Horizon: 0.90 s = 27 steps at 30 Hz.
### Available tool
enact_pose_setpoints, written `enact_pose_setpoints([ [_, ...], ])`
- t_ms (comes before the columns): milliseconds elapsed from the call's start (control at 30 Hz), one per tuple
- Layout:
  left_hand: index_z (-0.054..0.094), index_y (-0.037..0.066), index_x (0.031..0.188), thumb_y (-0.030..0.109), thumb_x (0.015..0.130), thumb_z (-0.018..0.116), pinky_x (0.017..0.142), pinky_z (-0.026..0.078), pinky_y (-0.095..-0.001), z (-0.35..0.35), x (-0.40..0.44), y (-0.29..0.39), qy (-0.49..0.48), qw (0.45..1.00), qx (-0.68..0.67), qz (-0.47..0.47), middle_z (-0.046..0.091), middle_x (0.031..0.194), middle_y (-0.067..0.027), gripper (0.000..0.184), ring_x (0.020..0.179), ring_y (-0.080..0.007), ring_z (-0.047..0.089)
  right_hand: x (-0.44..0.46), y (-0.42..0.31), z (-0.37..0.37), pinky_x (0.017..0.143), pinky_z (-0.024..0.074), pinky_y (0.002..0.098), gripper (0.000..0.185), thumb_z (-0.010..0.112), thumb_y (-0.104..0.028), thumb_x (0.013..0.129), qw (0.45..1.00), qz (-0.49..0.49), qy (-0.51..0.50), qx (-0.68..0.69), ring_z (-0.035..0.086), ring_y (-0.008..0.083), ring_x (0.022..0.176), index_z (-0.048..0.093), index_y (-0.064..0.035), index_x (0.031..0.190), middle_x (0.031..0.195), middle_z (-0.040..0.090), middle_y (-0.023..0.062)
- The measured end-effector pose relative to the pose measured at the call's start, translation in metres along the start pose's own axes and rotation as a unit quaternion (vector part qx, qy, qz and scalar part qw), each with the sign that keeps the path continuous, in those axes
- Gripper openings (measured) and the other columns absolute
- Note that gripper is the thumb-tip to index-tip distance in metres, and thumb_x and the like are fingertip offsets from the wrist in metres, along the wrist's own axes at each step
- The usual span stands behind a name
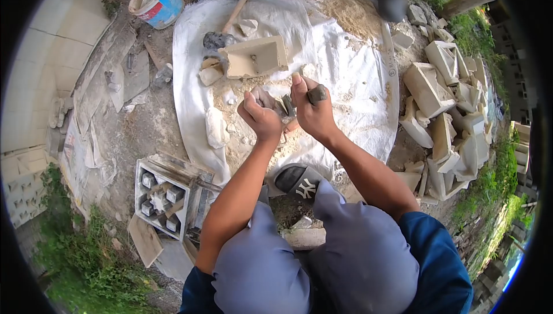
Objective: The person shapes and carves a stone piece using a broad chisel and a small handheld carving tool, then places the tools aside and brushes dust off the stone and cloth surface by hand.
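On the near side of the hollow block (269,58), the right hand (314,117) grips a dark rod (317,94), thumb raised; the left hand (265,120) is curled, its hold indeterminable.

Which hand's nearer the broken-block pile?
Right. The right hand is in front of the person, left of the broken-block pile; the left hand is farther left.

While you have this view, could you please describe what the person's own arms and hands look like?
Dark blue sleeves, plain where visible, leave the forearms bare. The left hand and right hand are ungloved, each with a thumbnail showing. No watch or bracelet shows on either arm.
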<state>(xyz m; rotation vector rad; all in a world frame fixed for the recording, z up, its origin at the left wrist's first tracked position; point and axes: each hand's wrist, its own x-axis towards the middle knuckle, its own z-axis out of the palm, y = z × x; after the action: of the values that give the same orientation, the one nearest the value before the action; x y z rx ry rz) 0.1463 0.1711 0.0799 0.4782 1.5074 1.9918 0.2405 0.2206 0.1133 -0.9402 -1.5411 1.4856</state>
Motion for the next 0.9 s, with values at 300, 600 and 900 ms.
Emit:
enact_pose_setpoints([
  [300, 0.041, 0.005, 0.075, 0.037, 0.102, 0.033, 0.062, 0.038, -0.0316, -0.019, 0.005, -0.023, 0.009, 0.996, 0.047, 0.07, 0.038, 0.073, -0.0074, 0.043, 0.063, -0.0169, 0.042, 0.005, 0.0, -0.003, 0.05, 0.0342, 0.0382, 0.042, 0.047, -0.026, 0.105, 0.998, -0.03, 0.009, -0.063, 0.031, 0.0154, 0.055, 0.049, 0.0026, 0.075, 0.055, 0.038, 0.0114],
  [600, 0.039, 0.005, 0.064, 0.038, 0.1, 0.029, 0.052, 0.032, -0.0304, -0.017, -0.009, -0.008, -0.043, 0.996, 0.02, 0.069, 0.041, 0.061, -0.0056, 0.05, 0.055, -0.0149, 0.037, 0.014, 0.014, -0.011, 0.049, 0.031, 0.0285, 0.044, 0.044, -0.028, 0.107, 0.995, 0.002, -0.012, -0.095, 0.035, 0.006, 0.056, 0.047, -0.0032, 0.071, 0.059, 0.042, -0.0037],
  [900, 0.03, 0.009, 0.057, 0.041, 0.099, 0.029, 0.052, 0.028, -0.0293, -0.008, -0.001, 0.0, 0.003, 0.998, 0.043, 0.035, 0.033, 0.052, -0.003, 0.053, 0.05, -0.0147, 0.033, 0.012, -0.002, 0.005, 0.049, 0.0343, 0.0393, 0.041, 0.048, -0.026, 0.104, 0.99, -0.038, -0.031, -0.13, 0.032, 0.0213, 0.051, 0.053, 0.0025, 0.074, 0.053, 0.042, 0.0145],
])
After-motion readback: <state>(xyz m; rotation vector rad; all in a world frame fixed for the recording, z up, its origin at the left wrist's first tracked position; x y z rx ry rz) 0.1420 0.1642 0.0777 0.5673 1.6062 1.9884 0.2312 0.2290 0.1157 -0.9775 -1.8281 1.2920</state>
